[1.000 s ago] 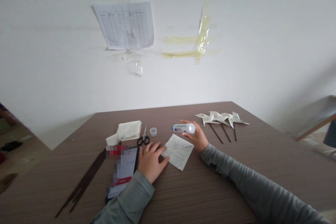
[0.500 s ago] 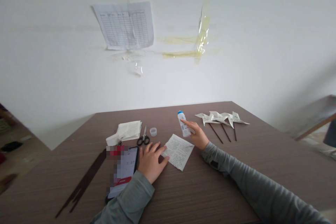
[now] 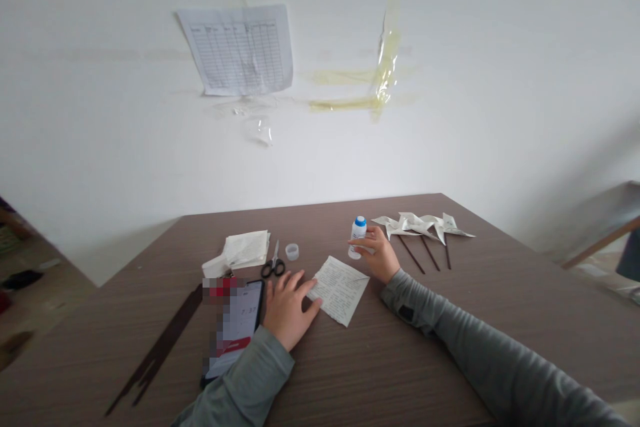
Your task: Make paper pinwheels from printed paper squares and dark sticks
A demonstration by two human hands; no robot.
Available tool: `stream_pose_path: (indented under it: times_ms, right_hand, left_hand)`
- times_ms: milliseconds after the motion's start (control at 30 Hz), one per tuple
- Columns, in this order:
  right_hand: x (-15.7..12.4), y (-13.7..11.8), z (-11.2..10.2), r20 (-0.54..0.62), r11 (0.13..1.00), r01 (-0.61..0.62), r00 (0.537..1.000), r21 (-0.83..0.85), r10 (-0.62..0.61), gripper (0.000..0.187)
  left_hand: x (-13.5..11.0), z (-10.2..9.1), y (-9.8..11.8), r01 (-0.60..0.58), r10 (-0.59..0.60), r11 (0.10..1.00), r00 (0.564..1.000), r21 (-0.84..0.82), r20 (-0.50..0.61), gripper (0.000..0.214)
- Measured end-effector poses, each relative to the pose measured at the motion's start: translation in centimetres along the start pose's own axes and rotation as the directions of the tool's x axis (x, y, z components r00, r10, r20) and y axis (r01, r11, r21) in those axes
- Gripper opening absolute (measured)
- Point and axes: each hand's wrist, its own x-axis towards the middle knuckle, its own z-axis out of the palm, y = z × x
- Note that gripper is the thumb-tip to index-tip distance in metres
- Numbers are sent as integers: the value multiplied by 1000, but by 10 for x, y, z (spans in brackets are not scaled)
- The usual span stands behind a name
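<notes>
My right hand [image 3: 383,259] has its fingers round the right side and front of a small white glue bottle [image 3: 357,232] with a blue top. The bottle is upright just behind a square of printed paper [image 3: 343,290], which has a torn edge and a folded corner. My left hand [image 3: 290,307] lies flat with its fingers spread, thumb and fingertips on the left edge of that paper. A translucent cap [image 3: 292,252] and black-handled scissors [image 3: 273,267] rest beyond the left hand. To its left lies a phone [image 3: 235,327], partly blurred out.
Several paper pinwheels [image 3: 425,225] on brown sticks lie at the table's right rear. A stack of cut paper [image 3: 246,248] is at the left, with dark brown sticks [image 3: 157,347] in front. The wooden table [image 3: 400,360] meets a white wall behind.
The glue bottle has gone from tilted to upright and shifted slightly right, with my right hand's fingers curling in around it. My left hand and the paper have stayed put.
</notes>
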Motion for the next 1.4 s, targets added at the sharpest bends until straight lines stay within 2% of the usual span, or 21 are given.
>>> stream_pose_path:
  times_ms: [100,333,433,500,533,633,733,833,1067,1267,1400]
  right_hand:
    - [-1,-1,-1,18,999,20,1000,-50,-19,13]
    - [-2,1,-1,86,985,62,995,-162,-49,28]
    - [-3,0,-2,45,988,61,997,-142,-55,21]
    - [-2,-1,-3,-20,992,60,998,-111,-62,6]
    - [-1,-2,-3,-65,994,53,996,-93,-59,5]
    - [2,-2,-4,-189,999,1,982,-44,-10,32]
    - [3,1,-4,-226,998,-56,973,-31,47,46]
    - [2,4,-2,-203,995,-98,975,-28,91,47]
    - [0,-2,-1,-55,983,-182,981,37,184,34]
    - [2,-8,2,-19,960,-236,970,151,241,35]
    - [6,-11,4,-7,946,-286,957,151,290,35]
  left_hand:
    - [0,2,-2,-11,10,1000,1000,-23,-25,48]
    - [0,-3,1,-4,3,1000,1000,-30,-16,44]
    - [0,-5,1,-9,8,999,1000,-34,-9,45]
    - [0,-5,0,-11,11,999,1000,-35,5,45]
    - [0,-5,-1,-10,10,999,1000,-36,9,46]
    - [0,-3,-3,-10,10,999,1000,-35,-2,46]
    - [0,0,-4,-11,11,1000,1000,-23,-11,46]
    - [-1,2,-4,-4,4,1000,1000,-15,-18,47]
    - [0,2,-3,6,-7,1000,1000,-26,-24,45]
    - [0,1,-4,2,-2,1000,1000,-19,6,47]
    - [1,6,-7,-10,10,1000,1000,-2,-26,46]
